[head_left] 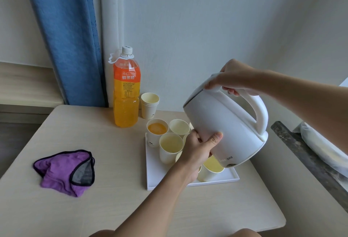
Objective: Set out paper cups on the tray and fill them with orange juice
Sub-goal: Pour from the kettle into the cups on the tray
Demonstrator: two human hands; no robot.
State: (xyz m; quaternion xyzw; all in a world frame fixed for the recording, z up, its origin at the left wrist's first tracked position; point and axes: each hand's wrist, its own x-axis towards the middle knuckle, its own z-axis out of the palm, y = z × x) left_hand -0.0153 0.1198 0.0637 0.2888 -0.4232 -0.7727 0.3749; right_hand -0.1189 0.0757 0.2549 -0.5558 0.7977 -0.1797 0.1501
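A white tray [153,178] on the table carries several paper cups. The far left cup [157,129] holds orange juice; the cups beside it [178,126] and in front of it [171,147] look empty. A white kettle [226,122] hangs tilted leftward above the tray. My right hand [233,78] grips its handle at the top. My left hand [199,148] holds the kettle's lower front, thumb on its wall, and hides some cups. Another cup [211,170] sits partly under the kettle. An orange juice bottle [126,90], capped, stands behind the tray.
A stack of spare paper cups [150,105] stands by the wall right of the bottle. A purple cloth [66,170] lies on the table's left part. A blue curtain [66,39] hangs at the back left. A dark ledge [308,159] runs along the right.
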